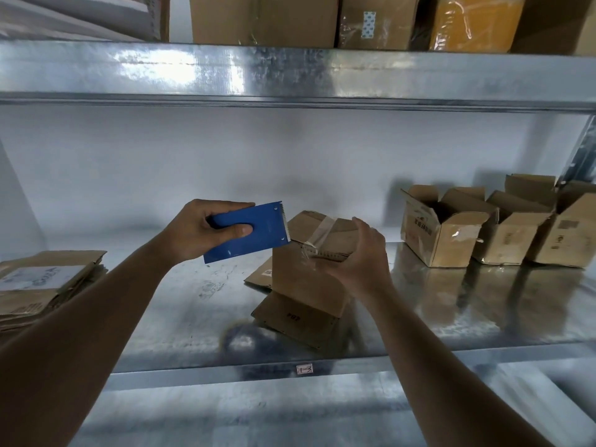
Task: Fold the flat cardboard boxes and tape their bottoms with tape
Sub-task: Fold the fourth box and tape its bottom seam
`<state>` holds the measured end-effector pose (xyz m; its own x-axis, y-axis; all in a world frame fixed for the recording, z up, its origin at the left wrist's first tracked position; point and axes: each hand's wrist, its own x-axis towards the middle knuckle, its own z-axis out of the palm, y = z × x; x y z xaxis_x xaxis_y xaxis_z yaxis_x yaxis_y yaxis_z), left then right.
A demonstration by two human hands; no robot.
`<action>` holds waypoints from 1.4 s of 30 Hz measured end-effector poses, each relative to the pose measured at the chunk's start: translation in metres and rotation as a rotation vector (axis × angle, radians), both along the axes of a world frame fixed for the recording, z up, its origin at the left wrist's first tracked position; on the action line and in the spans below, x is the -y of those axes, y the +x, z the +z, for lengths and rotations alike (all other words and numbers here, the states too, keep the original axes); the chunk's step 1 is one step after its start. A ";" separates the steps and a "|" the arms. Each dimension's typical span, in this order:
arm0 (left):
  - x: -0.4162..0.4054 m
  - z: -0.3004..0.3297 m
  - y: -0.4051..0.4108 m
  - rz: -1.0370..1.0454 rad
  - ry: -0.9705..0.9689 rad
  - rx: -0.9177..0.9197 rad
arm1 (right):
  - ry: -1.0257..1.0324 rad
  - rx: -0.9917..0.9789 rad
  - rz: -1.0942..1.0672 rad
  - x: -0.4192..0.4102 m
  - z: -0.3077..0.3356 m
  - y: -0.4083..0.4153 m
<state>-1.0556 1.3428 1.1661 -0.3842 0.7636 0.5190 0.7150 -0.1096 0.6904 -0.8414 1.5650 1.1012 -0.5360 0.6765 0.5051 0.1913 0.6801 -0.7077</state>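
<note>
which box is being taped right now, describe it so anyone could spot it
On the lower metal shelf, look mid-shelf between the hands. The box stands upside down, flaps splayed beneath it, clear tape across its top; the boxes to the right stand open-topped.

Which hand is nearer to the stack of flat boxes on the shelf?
Left. The left hand, gripping the blue tape cutter, is nearer the stack of flat boxes. The right hand holds the taped box, farther away.
</note>
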 end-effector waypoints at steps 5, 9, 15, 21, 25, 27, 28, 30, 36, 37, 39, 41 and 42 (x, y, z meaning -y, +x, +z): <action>0.005 -0.001 -0.005 -0.020 -0.021 -0.008 | -0.143 -0.183 0.147 -0.013 -0.010 0.002; 0.008 -0.001 -0.009 -0.013 -0.033 -0.015 | -0.251 -0.226 0.235 -0.011 -0.012 0.005; 0.015 -0.003 -0.011 -0.016 -0.065 -0.002 | -0.310 -0.121 0.380 -0.007 -0.009 0.006; 0.021 0.003 -0.008 -0.013 -0.011 0.009 | -0.375 -0.164 0.209 0.009 0.008 -0.002; 0.022 0.005 -0.007 -0.005 0.007 0.020 | -0.535 -0.225 0.134 0.008 0.000 -0.008; 0.022 0.005 -0.007 -0.008 0.007 0.023 | -0.645 -0.271 0.087 0.002 -0.002 -0.014; 0.022 0.004 -0.007 -0.008 0.007 0.023 | -0.698 -0.288 0.064 -0.001 -0.002 -0.018; 0.020 0.003 -0.005 -0.007 0.006 0.023 | -0.784 -0.306 0.036 -0.003 -0.001 -0.021; 0.015 0.000 -0.001 -0.022 0.005 0.026 | -0.932 -0.377 0.006 -0.007 0.001 -0.023; 0.014 0.000 -0.001 -0.023 0.003 0.026 | -0.943 -0.385 0.005 -0.007 0.003 -0.022; 0.013 0.000 -0.002 -0.019 0.000 0.025 | -0.951 -0.393 0.006 -0.006 0.005 -0.022; 0.014 -0.001 -0.004 -0.008 -0.005 0.021 | -0.937 -0.381 0.008 -0.005 0.007 -0.023; 0.015 -0.001 -0.005 -0.002 -0.014 0.018 | -0.916 -0.360 0.021 -0.004 0.006 -0.024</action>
